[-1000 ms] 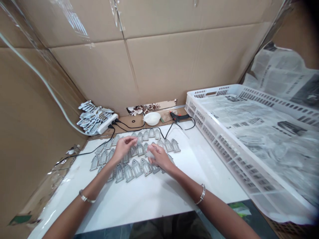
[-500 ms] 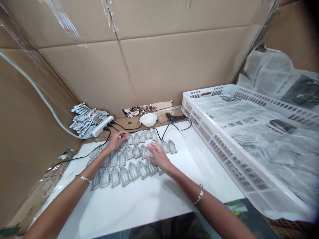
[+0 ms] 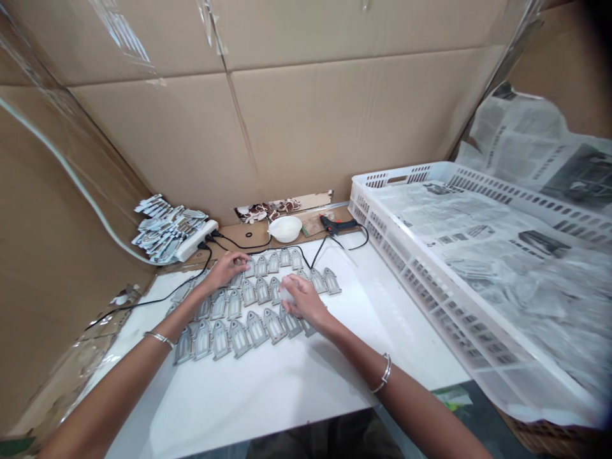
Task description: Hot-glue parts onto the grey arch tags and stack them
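Several grey, arch-topped flat pieces (image 3: 238,338), shaped like little windows or lanterns, lie in rows on the white tabletop (image 3: 248,401). My left hand (image 3: 228,269) is at the left end of the back row, thumb and forefinger pinched close to the edge of a grey piece (image 3: 249,268). Whether anything is between those fingertips is too small to see. Above the middle row, my right hand (image 3: 304,301) is closed around a small whitish, translucent thing (image 3: 288,292). The hand hides some pieces beneath it. Each wrist wears a metal bangle.
Behind the rows are a white bowl (image 3: 285,229) and a black glue gun (image 3: 338,224) with its cord. A power strip (image 3: 197,241) lies beside a pile of whitish pieces (image 3: 167,226). A white plastic crate (image 3: 406,245) with newspaper stands right. Cardboard walls (image 3: 363,115) enclose the table.
Almost nothing differs; both hands hold the same places over the rows. The view has shifted very slightly.
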The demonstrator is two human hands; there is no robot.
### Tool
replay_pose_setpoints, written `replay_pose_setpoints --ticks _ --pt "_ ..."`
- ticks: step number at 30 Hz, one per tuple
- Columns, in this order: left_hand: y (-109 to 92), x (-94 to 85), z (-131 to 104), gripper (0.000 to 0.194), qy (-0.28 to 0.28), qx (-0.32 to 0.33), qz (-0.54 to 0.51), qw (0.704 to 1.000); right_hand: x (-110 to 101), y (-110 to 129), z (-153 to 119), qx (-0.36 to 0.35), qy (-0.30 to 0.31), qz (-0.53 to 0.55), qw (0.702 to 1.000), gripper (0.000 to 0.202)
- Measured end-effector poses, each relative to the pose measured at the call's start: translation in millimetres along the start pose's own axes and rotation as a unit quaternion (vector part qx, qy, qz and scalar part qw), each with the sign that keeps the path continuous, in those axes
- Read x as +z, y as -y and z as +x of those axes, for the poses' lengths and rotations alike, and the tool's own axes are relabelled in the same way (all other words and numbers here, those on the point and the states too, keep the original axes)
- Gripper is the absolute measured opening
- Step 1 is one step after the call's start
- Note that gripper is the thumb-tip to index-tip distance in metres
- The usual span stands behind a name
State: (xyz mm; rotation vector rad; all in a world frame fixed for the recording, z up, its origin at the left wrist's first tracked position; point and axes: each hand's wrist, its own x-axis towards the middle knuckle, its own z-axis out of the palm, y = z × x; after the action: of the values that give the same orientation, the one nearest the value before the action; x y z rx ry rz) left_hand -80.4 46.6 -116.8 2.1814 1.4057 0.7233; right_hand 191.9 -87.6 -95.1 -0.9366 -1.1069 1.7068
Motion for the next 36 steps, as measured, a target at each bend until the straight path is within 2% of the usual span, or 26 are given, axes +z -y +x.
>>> replay_pose_setpoints --ticks 3,5,7,9,13,15,17,20,22,27,36 --pt "-1.2 -2.2 1.4 0.045 -0.004 0.013 0.022 1.000 -0.7 -1.6 1.2 0.000 -0.002 0.003 1.000 0.037" --pt "-9.6 -3.4 0.3 0.050 -0.022 0.022 0.039 0.999 -1.3 -3.0 2.2 -0.001 -0.006 0.006 1.000 0.038" --pt "-28.1 -1.7 -4.6 0.052 -0.046 0.023 0.033 0.998 -1.7 -4.2 3.0 -0.008 -0.013 0.011 1.000 0.040" --pt "-55.8 4.5 -14.4 0.047 -0.048 0.012 -0.013 0.999 -2.0 -5.2 3.0 -0.019 -0.024 0.016 0.999 0.043" --pt "-115.9 29.1 -40.4 0.038 0.062 -0.009 -0.128 0.990 -2.1 -7.5 1.4 -0.051 -0.045 0.011 0.998 0.043" --pt "-135.6 42.3 -49.7 0.038 0.095 -0.027 -0.178 0.979 -2.2 -9.1 0.6 -0.076 -0.055 -0.005 0.996 0.043" --pt "-145.8 51.9 -54.1 0.039 0.111 -0.050 -0.242 0.963 -2.8 -10.7 0.3 -0.093 -0.064 -0.024 0.993 0.043" --pt "-149.9 56.9 -54.7 0.040 0.121 -0.073 -0.322 0.936 -4.0 -12.0 0.4 -0.101 -0.075 -0.047 0.991 0.044" --pt "-149.9 55.3 -54.1 0.040 0.120 -0.079 -0.336 0.931 -4.5 -11.7 0.6 -0.105 -0.074 -0.053 0.990 0.045" --pt "-148.1 48.3 -55.4 0.038 0.127 -0.076 -0.302 0.942 -4.0 -10.1 1.5 -0.107 -0.054 -0.030 0.992 0.044" --pt "-144.3 42.2 -56.5 0.040 0.101 -0.081 -0.275 0.953 -5.4 -13.5 5.1 -0.094 -0.025 -0.014 0.995 0.045"
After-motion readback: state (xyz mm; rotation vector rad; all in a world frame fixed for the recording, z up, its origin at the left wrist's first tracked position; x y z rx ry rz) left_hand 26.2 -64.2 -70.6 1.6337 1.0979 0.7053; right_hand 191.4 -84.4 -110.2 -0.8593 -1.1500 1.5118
